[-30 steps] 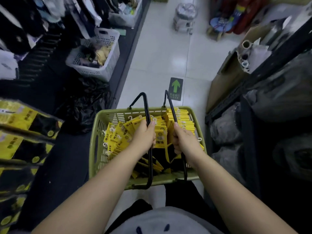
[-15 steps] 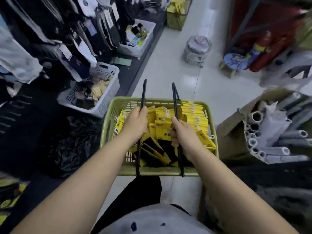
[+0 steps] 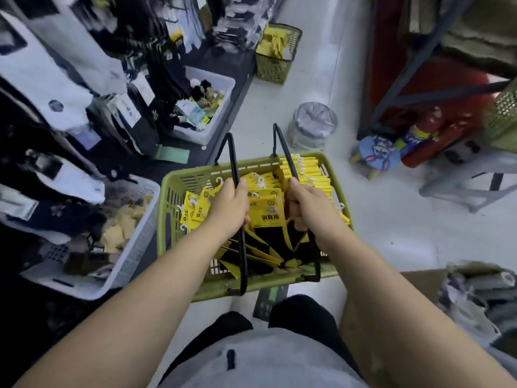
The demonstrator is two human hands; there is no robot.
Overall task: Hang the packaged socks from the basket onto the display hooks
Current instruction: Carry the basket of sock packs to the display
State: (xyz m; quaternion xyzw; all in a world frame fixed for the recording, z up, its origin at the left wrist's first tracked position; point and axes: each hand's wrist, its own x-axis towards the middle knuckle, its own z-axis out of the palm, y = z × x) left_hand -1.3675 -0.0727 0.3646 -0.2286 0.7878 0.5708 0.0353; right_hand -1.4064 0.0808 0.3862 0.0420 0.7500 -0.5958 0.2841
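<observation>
Basket: the green basket [image 3: 163,219] is right in front of the person, above the pale floor [image 3: 391,233], with both black handles swung up.
Left hand: the left hand [image 3: 229,208] is clamped round the left handle [image 3: 233,161], fingers curled over the bar above the basket's left half.
Right hand: the right hand [image 3: 307,203] is wrapped round the right handle [image 3: 282,147], above the basket's right half.
Packaged socks: the packaged socks [image 3: 268,211], yellow and black, are all inside the basket. There is a neat stack in its far right corner, and looser packs are tipped across the middle and left, white hanger hooks poking up.
Left of the basket: a white crate [image 3: 134,247] stands just beside its left wall, holding tan and dark items.
Beyond the basket, to the left: a second white crate [image 3: 221,107].
Far beyond the basket: a second green basket [image 3: 275,65] holding yellow goods.
Just past the basket's far rim: a round thing wrapped in clear plastic [image 3: 312,126].
Far right of the basket: a small cartoon stool [image 3: 379,149] next to a red extinguisher [image 3: 425,127].
Display: the hanging stock [image 3: 56,79] left of the basket is blurred, so I cannot make out any hooks.
</observation>
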